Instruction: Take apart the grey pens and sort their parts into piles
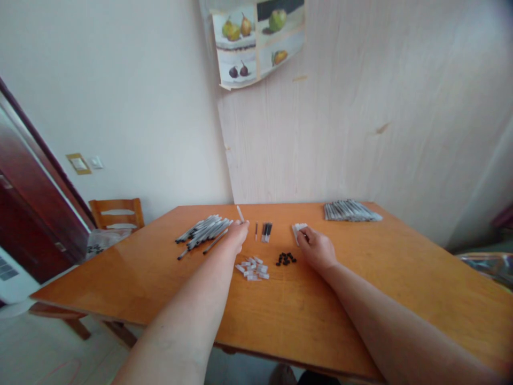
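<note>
My left hand point(239, 234) is closed around a slim, pale pen barrel point(240, 213), which points up and away from me. Just left of it lies a pile of clear pens with black ends point(208, 230). To its right are a single thin refill point(256, 231) and a small row of dark refills point(266, 231). My right hand point(318, 248) has its thumb and fingers bent together at a row of white pen barrels point(297, 229); its fingers partly hide them. Nearer me lie a heap of small clear caps point(253, 268) and several small black plugs point(286, 259).
A flat bundle of pens point(350, 210) rests at the back right of the wooden table point(276, 315). A chair point(116, 214) with a plastic bag point(105, 240) stands beyond the left edge. The wall with a fruit picture point(256, 43) borders the far side.
</note>
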Demonstrator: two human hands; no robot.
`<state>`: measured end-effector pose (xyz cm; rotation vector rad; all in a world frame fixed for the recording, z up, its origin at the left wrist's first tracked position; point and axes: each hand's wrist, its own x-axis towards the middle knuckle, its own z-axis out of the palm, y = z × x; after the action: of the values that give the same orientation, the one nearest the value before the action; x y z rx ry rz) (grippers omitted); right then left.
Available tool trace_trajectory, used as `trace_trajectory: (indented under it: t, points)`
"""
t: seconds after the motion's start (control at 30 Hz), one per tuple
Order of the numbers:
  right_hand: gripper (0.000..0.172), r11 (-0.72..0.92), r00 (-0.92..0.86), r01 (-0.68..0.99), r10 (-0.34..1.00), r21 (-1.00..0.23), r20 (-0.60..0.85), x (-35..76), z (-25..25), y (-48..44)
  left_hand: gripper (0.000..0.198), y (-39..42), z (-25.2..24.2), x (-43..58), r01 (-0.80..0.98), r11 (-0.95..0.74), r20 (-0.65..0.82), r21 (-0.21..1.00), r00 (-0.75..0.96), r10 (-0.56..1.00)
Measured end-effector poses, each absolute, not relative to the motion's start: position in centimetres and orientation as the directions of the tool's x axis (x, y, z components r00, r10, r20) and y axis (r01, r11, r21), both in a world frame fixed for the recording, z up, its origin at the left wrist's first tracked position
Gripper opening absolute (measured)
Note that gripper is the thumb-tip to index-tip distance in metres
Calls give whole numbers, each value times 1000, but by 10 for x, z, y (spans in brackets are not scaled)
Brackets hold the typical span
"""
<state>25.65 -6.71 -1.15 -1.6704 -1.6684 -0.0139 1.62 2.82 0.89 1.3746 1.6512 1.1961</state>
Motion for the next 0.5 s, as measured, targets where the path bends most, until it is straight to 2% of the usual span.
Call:
trace_trajectory:
  t: [0.27, 0.5]
  points:
    - [29, 187, 149, 830, 833, -525, 532, 256, -15, -63, 18, 48, 7, 39, 361, 94, -41, 928, -153, 987]
    - [28, 202, 149, 817, 831, -540, 536, 256, -14, -64, 20, 53, 4, 49, 399, 84, -42, 913, -113, 993]
